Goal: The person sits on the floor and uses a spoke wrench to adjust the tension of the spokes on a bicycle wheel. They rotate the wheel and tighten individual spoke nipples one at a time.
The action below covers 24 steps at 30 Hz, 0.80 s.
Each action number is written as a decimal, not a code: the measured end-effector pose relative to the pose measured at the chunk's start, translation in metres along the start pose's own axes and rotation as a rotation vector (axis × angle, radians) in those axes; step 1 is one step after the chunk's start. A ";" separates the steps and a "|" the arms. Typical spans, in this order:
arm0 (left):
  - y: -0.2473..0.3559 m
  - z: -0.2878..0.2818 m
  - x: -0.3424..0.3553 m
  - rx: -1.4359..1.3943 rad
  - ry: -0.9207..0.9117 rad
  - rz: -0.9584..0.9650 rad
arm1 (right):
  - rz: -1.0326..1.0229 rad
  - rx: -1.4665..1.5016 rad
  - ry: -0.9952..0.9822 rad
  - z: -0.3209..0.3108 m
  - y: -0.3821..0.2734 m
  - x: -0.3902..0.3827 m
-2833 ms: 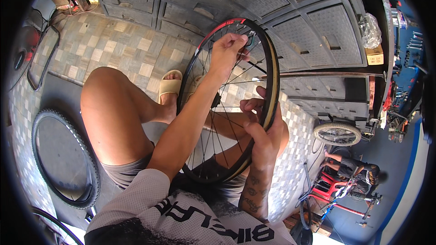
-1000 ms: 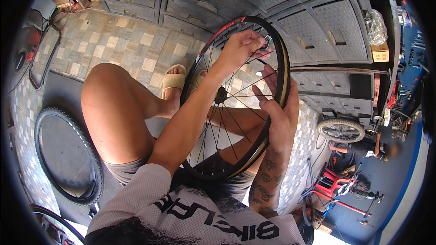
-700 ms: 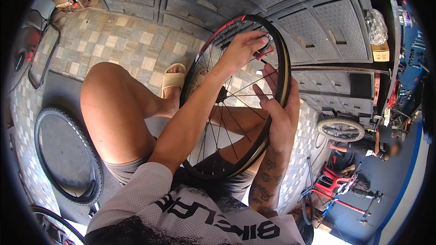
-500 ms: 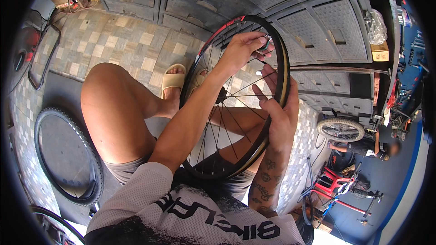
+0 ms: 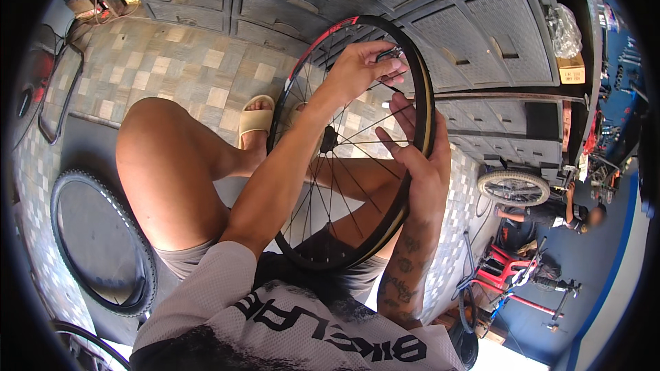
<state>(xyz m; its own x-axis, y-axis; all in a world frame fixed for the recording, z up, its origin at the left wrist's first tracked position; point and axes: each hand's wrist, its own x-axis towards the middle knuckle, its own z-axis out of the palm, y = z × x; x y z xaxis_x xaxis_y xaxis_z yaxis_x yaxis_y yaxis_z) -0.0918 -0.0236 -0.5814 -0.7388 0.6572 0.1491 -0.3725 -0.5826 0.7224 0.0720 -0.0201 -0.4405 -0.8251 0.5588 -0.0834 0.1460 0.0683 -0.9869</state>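
The left hand (image 5: 368, 69) has thumb and fingertips pressed together on a small dark piece (image 5: 392, 55) just inside the upper rim of the wheel (image 5: 393, 225); it looks like a little hand tool, though it is too small and too much covered by the fingers to be sure. The right hand (image 5: 421, 158) has its fingers and thumb spread apart, with the rim (image 5: 418, 69) lying in the crook between them.

The wheel itself stands tilted over the person's lap, its lower edge near the shorts (image 5: 330, 242). The hub (image 5: 329, 139) is in place, spokes run from it to the rim, and a tan strip (image 5: 429, 99) shows along the rim's outer face. That much of the wheel seems put together. No tyre sits on the rim, so by its look the wheel is only part complete, and with fingers at the spoke ends the work there appears unfinished. How much of it remains cannot be read from here.

Further out, a knobbly black tyre (image 5: 147, 271) lies on a grey mat (image 5: 96, 148) to the left, well apart from the wheel. Grey drawers (image 5: 495, 41) line the far side.
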 end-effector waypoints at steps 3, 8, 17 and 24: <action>0.014 0.008 -0.003 0.550 0.091 0.092 | 0.006 0.011 -0.014 -0.004 0.002 0.000; 0.031 0.001 -0.007 0.584 0.037 -0.028 | -0.016 0.025 -0.027 -0.003 0.008 0.000; 0.029 -0.026 0.004 0.139 -0.107 -0.293 | -0.018 0.065 -0.040 -0.002 0.007 0.000; 0.044 -0.037 0.012 0.068 -0.258 -0.366 | 0.027 0.259 -0.142 -0.029 0.025 0.009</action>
<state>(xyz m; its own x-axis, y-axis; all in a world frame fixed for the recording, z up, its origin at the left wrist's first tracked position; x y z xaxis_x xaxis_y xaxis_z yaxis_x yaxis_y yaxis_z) -0.1376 -0.0590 -0.5724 -0.3977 0.9169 0.0331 -0.5393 -0.2628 0.8001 0.0838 0.0109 -0.4616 -0.8935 0.4352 -0.1103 0.0395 -0.1685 -0.9849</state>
